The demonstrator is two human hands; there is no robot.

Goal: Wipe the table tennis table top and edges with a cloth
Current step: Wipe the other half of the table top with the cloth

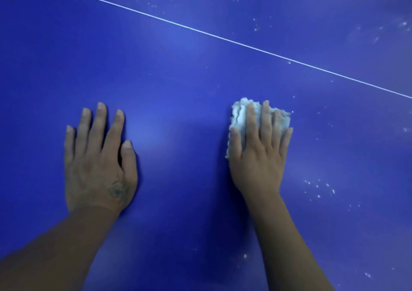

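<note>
Cloth (238, 118) fluffy, seemingly folded | right hand (258, 157) spread atop | left hand (98, 163) spread on table (178, 67)

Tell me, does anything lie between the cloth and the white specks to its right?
Nothing visible does. The right hand presses the cloth flat on the table, and only blue surface separates it from the specks. The left hand rests on the other side.

Blue table top (178, 72) fills view; white line (223, 38) diag. across; soft sheen (147, 130) centre.
</note>
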